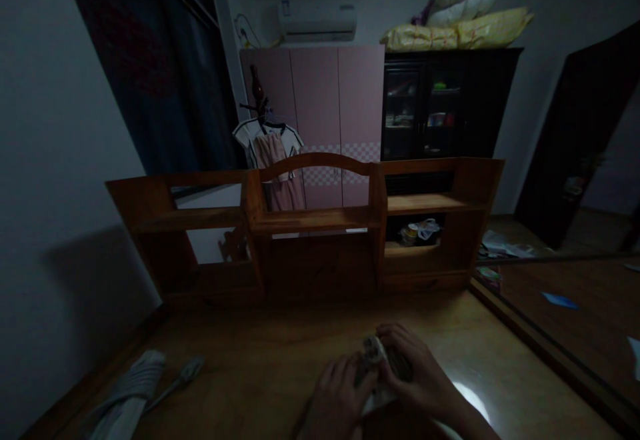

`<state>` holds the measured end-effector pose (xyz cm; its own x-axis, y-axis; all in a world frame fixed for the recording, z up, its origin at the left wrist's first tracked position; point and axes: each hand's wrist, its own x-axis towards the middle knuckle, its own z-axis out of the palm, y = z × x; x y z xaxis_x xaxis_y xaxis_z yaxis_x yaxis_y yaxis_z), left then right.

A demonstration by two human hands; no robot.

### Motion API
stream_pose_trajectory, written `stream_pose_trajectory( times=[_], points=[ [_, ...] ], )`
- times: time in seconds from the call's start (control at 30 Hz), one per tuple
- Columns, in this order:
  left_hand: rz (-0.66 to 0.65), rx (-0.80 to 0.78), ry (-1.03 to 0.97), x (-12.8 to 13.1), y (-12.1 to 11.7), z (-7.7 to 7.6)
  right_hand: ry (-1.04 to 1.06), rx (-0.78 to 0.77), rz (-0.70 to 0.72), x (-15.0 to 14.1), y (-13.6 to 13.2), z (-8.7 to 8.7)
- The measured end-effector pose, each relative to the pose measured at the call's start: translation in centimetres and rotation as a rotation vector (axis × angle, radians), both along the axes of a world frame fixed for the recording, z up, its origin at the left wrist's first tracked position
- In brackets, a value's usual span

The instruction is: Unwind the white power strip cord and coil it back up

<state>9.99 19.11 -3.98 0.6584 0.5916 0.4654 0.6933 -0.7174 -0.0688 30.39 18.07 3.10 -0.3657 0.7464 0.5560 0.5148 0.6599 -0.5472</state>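
Note:
Low at the front of the wooden desktop, both hands are closed around a small pale object with a rounded, dark-marked end. My left hand grips its left side with curled fingers. On the other side, my right hand wraps over it, the thumb close to the rounded end. A paler part shows below, between the hands. Dim light and the fingers hide what kind of thing it is. To the left lies a white power strip with its cord wound round it, its plug loose on the desktop.
A wooden shelf unit stands along the desk's far edge. Beyond it are a coat stand with clothes, a pink wardrobe and a dark cabinet. A wall borders the left; floor shows right.

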Motion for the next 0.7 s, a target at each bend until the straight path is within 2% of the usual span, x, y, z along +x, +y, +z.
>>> stream_pose_trajectory(
  times=[0.1, 0.23, 0.3, 0.37, 0.43, 0.53, 0.63, 0.7],
  points=[
    [0.095, -0.135, -0.14, -0.5, -0.2, 1.1, -0.03, 0.143, -0.007, -0.3, 0.0, -0.4],
    [0.33, -0.306, -0.354, -1.4, -0.1, 2.3, -0.079, 0.335, -0.06, 0.2, 0.7, -1.7],
    [0.42, -0.379, -0.463, -1.8, 0.2, 2.4, -0.068, 0.345, -0.12, 0.8, 1.4, -2.3],
    [0.441, -0.429, -0.548, -2.0, 0.4, 2.4, -0.034, 0.302, -0.188, 1.3, 1.9, -2.8],
    [0.426, -0.437, -0.585, -2.0, 0.5, 2.1, 0.025, 0.223, -0.248, 1.7, 2.2, -3.0],
    [0.354, -0.399, -0.529, -2.2, 0.4, 1.4, 0.181, 0.055, -0.344, 2.0, 2.1, -3.0],
    [0.207, -0.288, -0.416, -2.3, 0.0, 1.2, 0.414, -0.133, -0.411, 2.3, 2.1, -2.7],
    [0.077, -0.233, -0.35, -2.3, -0.3, 1.6, 0.645, -0.234, -0.396, 2.9, 2.5, -2.7]
  ],
)
